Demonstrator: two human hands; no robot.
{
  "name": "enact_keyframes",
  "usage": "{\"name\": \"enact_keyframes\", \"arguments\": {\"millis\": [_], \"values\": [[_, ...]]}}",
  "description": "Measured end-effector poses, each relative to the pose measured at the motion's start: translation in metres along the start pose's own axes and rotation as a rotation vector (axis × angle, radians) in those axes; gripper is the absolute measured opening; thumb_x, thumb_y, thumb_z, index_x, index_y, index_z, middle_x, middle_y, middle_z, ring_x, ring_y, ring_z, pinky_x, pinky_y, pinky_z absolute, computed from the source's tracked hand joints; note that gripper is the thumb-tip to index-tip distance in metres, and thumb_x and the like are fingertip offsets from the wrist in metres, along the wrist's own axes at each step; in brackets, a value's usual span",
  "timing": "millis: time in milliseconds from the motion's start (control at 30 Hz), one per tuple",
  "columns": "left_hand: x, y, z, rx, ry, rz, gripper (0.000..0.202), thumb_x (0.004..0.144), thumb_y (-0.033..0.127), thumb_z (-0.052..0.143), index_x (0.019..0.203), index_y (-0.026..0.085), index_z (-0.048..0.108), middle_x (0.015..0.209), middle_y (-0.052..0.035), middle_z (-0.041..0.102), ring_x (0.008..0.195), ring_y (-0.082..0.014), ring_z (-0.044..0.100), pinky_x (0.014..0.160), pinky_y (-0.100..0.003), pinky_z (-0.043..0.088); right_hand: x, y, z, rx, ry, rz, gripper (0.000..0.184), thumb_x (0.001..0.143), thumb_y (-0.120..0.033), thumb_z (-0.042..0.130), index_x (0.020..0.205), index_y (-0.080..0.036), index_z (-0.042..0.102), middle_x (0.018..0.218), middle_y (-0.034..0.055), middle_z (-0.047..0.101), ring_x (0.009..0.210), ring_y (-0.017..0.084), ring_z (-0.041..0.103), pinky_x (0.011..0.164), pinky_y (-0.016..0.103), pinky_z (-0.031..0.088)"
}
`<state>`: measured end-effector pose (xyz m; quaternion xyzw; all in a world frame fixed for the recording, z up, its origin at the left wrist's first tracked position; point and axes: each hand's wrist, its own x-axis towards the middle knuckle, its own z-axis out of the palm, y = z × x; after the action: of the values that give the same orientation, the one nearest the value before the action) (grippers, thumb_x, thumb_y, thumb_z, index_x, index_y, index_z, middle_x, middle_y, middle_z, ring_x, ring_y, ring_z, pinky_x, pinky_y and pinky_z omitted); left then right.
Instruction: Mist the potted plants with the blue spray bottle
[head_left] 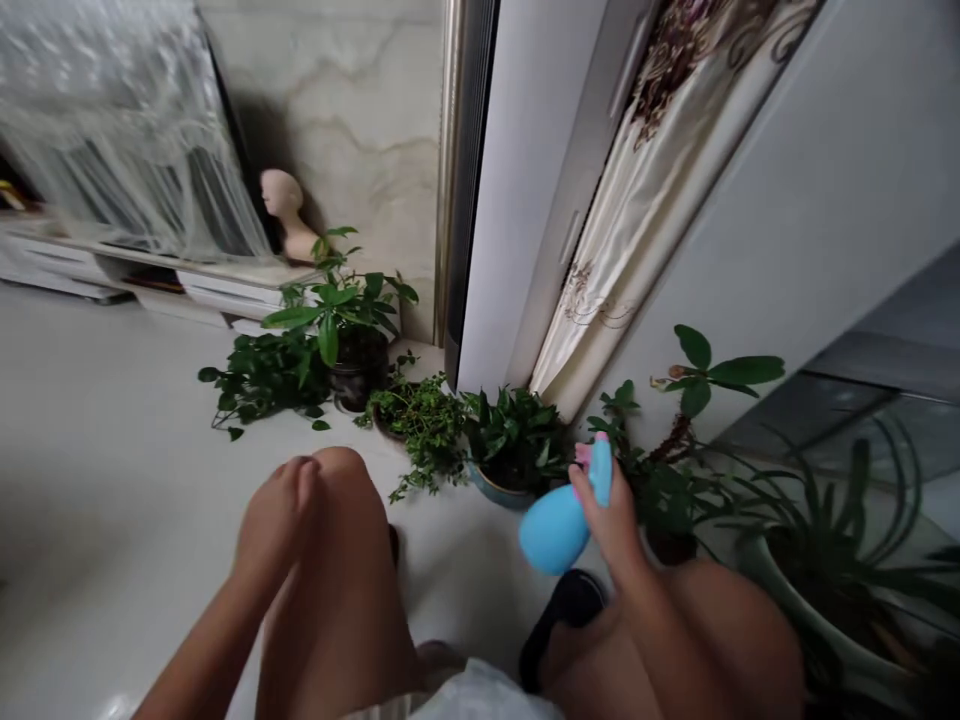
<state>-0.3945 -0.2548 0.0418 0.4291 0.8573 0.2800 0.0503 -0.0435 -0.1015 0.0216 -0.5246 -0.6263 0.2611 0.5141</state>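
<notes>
My right hand [616, 515] is wrapped around the neck of a light blue spray bottle [555, 530] with pink parts at its top. The bottle tilts, its round body hanging low to the left, above my dark shoe [577, 597]. Just beyond it sits a leafy plant in a blue-green pot [504, 490]. On my bent left knee [341, 480] rests my left hand [276, 510], its fingers curled in and nothing visible in them.
Along the wall stand a bushy small-leaved plant [424, 425], a taller plant in a dark pot [360, 370] and a thick-stemmed plant [675, 440]. A large pale planter [787, 590] is close on my right. A mannequin head [283, 195] stands on a low white cabinet [225, 285].
</notes>
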Motion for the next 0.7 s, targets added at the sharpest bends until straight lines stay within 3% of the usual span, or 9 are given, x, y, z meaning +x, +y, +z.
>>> {"name": "enact_keyframes", "arguments": {"millis": [100, 167, 200, 233, 267, 367, 433, 567, 700], "values": [[-0.005, 0.065, 0.025, -0.297, -0.078, 0.220, 0.045, 0.092, 0.038, 0.022, 0.095, 0.015, 0.060, 0.102, -0.0115, 0.063, 0.103, -0.0229, 0.055, 0.097, -0.038, 0.041, 0.012, -0.001, -0.009, -0.005, 0.028, -0.085, 0.050, 0.071, -0.047, 0.060, 0.110, -0.016, 0.059, 0.104, 0.0122, 0.067, 0.096, 0.026, 0.062, 0.090, 0.045, 0.048], [-0.013, 0.104, 0.065, -0.471, -0.390, 0.429, 0.051, 0.089, 0.050, 0.028, 0.099, 0.012, 0.061, 0.104, -0.0146, 0.062, 0.103, -0.0248, 0.055, 0.096, -0.042, 0.042, 0.011, 0.004, -0.007, 0.013, 0.026, -0.090, 0.051, 0.070, -0.047, 0.060, 0.111, -0.017, 0.058, 0.102, 0.0115, 0.067, 0.095, 0.026, 0.063, 0.088, 0.044, 0.050], [-0.017, 0.117, 0.091, -0.610, -0.663, 0.500, 0.056, 0.088, 0.057, 0.031, 0.112, 0.014, 0.058, 0.119, -0.0150, 0.058, 0.109, -0.0248, 0.054, 0.093, -0.040, 0.045, 0.010, 0.007, -0.003, 0.029, 0.018, -0.075, 0.053, 0.070, -0.048, 0.059, 0.113, -0.017, 0.057, 0.102, 0.0112, 0.067, 0.094, 0.026, 0.063, 0.086, 0.044, 0.050], [-0.021, 0.126, 0.118, -0.756, -0.931, 0.469, 0.066, 0.086, 0.066, 0.031, 0.126, 0.018, 0.051, 0.134, -0.0152, 0.049, 0.111, -0.0259, 0.055, 0.083, -0.039, 0.050, 0.009, 0.012, 0.001, 0.041, 0.009, -0.058, 0.054, 0.070, -0.048, 0.059, 0.115, -0.017, 0.056, 0.102, 0.0110, 0.068, 0.094, 0.026, 0.064, 0.086, 0.043, 0.051], [-0.025, 0.130, 0.145, -0.876, -1.080, 0.364, 0.078, 0.080, 0.075, 0.032, 0.134, 0.021, 0.043, 0.143, -0.0159, 0.039, 0.111, -0.0283, 0.055, 0.075, -0.039, 0.052, 0.008, 0.017, 0.007, 0.048, 0.002, -0.041, 0.054, 0.070, -0.048, 0.059, 0.114, -0.018, 0.056, 0.101, 0.0108, 0.068, 0.094, 0.026, 0.064, 0.085, 0.043, 0.051], [-0.038, 0.123, 0.216, -1.061, -1.302, -0.011, 0.113, 0.060, 0.093, 0.033, 0.148, 0.024, 0.020, 0.152, -0.0206, 0.025, 0.110, -0.0341, 0.058, 0.073, -0.045, 0.052, 0.006, 0.032, 0.023, 0.037, -0.027, -0.030, 0.050, 0.070, -0.048, 0.059, 0.111, -0.018, 0.057, 0.096, 0.0099, 0.069, 0.091, 0.026, 0.065, 0.085, 0.043, 0.052], [-0.049, 0.113, 0.244, -1.177, -1.423, -0.121, 0.113, 0.055, 0.094, 0.038, 0.147, 0.030, 0.025, 0.148, -0.0174, 0.036, 0.110, -0.0365, 0.059, 0.081, -0.053, 0.049, 0.007, 0.042, 0.033, 0.014, -0.071, -0.046, 0.048, 0.071, -0.046, 0.059, 0.110, -0.018, 0.058, 0.094, 0.0092, 0.069, 0.091, 0.026, 0.065, 0.086, 0.043, 0.051], [-0.071, 0.104, 0.262, -1.281, -1.504, -0.295, 0.102, 0.046, 0.096, 0.042, 0.126, 0.034, 0.055, 0.124, -0.0108, 0.062, 0.114, -0.0394, 0.057, 0.096, -0.059, 0.040, 0.010, 0.067, 0.053, -0.056, -0.125, 0.042, 0.039, 0.069, -0.043, 0.058, 0.100, -0.020, 0.060, 0.090, 0.0082, 0.070, 0.087, 0.026, 0.067, 0.081, 0.041, 0.052], [-0.071, 0.106, 0.267, -1.152, -1.606, -0.466, 0.104, 0.028, 0.099, 0.042, 0.098, 0.026, 0.066, 0.107, -0.0117, 0.068, 0.119, -0.0419, 0.053, 0.102, -0.058, 0.032, 0.017, 0.091, 0.072, -0.120, -0.125, 0.207, 0.027, 0.064, -0.042, 0.056, 0.080, -0.021, 0.061, 0.073, 0.0057, 0.069, 0.072, 0.026, 0.067, 0.064, 0.036, 0.052]]}}
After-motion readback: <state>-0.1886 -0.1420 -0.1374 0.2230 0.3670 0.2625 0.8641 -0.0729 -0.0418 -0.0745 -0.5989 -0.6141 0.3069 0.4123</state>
